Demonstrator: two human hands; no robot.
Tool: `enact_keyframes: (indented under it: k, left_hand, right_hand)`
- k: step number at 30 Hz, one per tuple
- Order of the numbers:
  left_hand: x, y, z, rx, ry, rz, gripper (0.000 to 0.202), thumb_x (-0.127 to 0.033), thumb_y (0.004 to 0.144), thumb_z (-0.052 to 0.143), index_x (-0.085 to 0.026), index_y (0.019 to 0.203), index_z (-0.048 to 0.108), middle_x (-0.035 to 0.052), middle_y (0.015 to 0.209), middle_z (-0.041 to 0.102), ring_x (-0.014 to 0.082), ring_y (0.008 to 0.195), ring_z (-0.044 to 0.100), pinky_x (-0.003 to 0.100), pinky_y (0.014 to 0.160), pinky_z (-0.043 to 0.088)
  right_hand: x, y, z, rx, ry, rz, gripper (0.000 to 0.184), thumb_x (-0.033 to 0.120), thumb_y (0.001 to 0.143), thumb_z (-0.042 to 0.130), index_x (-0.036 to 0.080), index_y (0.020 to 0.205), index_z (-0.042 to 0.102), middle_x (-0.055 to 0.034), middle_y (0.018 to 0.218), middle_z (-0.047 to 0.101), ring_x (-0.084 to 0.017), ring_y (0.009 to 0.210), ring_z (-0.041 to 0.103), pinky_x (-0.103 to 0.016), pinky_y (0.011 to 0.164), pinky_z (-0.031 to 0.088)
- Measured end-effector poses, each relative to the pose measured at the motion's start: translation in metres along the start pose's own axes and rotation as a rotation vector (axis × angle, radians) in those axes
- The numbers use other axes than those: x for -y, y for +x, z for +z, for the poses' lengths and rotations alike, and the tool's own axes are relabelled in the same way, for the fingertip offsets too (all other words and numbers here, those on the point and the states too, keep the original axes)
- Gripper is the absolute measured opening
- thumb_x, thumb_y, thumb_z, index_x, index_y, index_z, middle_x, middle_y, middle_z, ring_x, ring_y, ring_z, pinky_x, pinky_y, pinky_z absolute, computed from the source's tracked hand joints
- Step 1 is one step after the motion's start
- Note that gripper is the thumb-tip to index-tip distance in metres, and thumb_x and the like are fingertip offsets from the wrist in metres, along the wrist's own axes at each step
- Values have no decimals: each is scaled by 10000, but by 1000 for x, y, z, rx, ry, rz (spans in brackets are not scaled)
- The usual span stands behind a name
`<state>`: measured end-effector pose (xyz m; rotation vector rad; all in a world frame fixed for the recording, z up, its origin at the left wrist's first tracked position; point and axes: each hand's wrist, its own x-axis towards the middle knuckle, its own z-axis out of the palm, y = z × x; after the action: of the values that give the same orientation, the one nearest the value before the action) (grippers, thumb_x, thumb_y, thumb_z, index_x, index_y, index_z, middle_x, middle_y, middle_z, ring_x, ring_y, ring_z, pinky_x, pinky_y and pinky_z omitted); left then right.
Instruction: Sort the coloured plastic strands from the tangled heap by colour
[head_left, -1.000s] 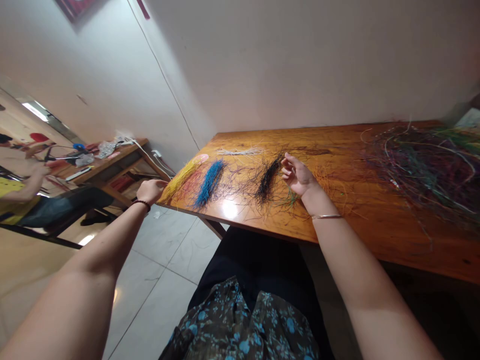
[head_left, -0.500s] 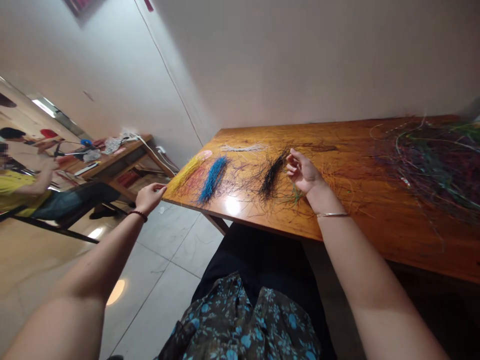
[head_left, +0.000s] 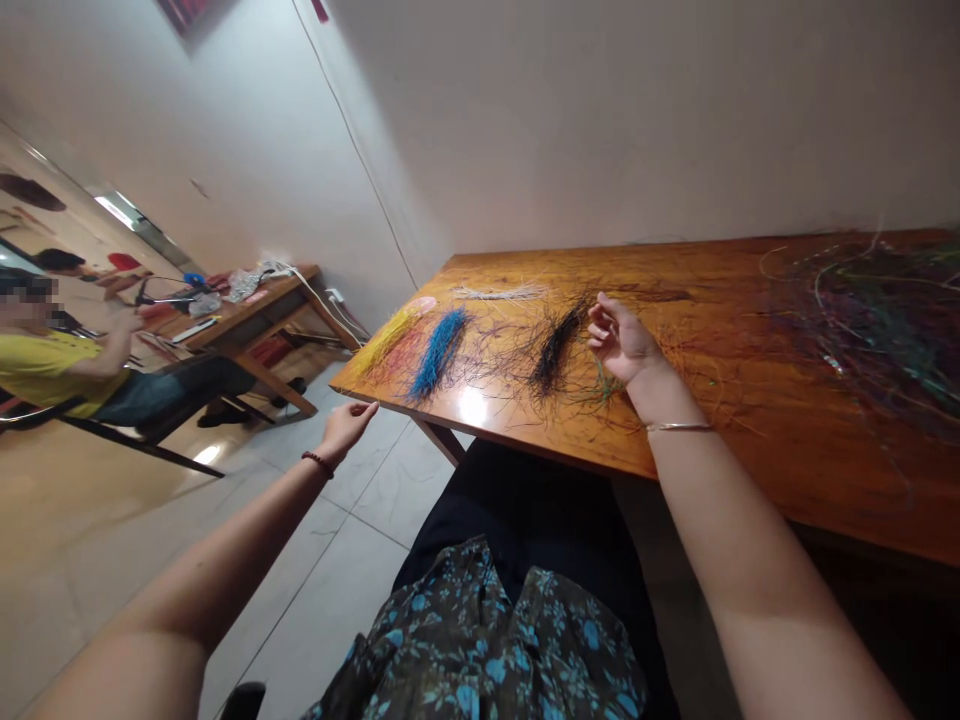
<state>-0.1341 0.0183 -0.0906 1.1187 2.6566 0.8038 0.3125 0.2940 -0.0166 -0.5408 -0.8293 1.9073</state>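
Note:
My left hand (head_left: 346, 428) is off the table's front edge near its left corner, thumb and fingers pressed together in a pinch. Whatever the pinch holds, if anything, is too fine to make out. Over the table, my right hand (head_left: 619, 340) is loosely curled with its fingers partly apart, and I see nothing in it. Just left of it lies a bundle of black wire-like strands (head_left: 556, 345). A few green strands (head_left: 606, 383) show below its fingers. Farther left are a blue bundle (head_left: 439, 350) and a yellow bundle (head_left: 386, 342), with reddish strands (head_left: 405, 355) between them.
White strands (head_left: 502, 293) lie toward the back of the wooden table (head_left: 525, 425). Orange strands (head_left: 720, 385) are scattered right of my right hand, and a large multicoloured tangle (head_left: 877, 320) covers the right end. Left, a person in a yellow top (head_left: 67, 360) sits at another table (head_left: 247, 325).
My left hand has moved right and down, from beside the table's left corner to below the front edge. My right hand keeps nearly the same place and pose; the view has shifted slightly.

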Motion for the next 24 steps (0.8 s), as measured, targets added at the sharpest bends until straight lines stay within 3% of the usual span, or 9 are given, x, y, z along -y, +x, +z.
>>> enact_keyframes:
  k: [11,18,24]
  left_hand:
    - [1,-1,17,73,-121,-21,647,-726,802,511,-132,924,735,147,991,756,269,839,663,322,705,477]
    - [2,-1,16,57,-139,-11,597,-689,785,551,-131,912,724,153,982,753,262,797,653,328,688,474]
    - [4,3,11,22,-120,4,548,-627,855,489,-134,919,719,149,1005,754,277,912,672,329,746,490]
  right_hand:
    - [0,0,0,4,64,33,425,332,544,951,199,729,592,80,691,639,-9,440,385,-169,353,314]
    - [0,1,-1,13,65,36,409,328,563,944,206,744,598,80,707,644,-11,441,385,-173,357,320]
    - [0,2,-1,13,58,30,399,333,578,935,200,737,594,75,704,643,-8,435,379,-171,358,312]
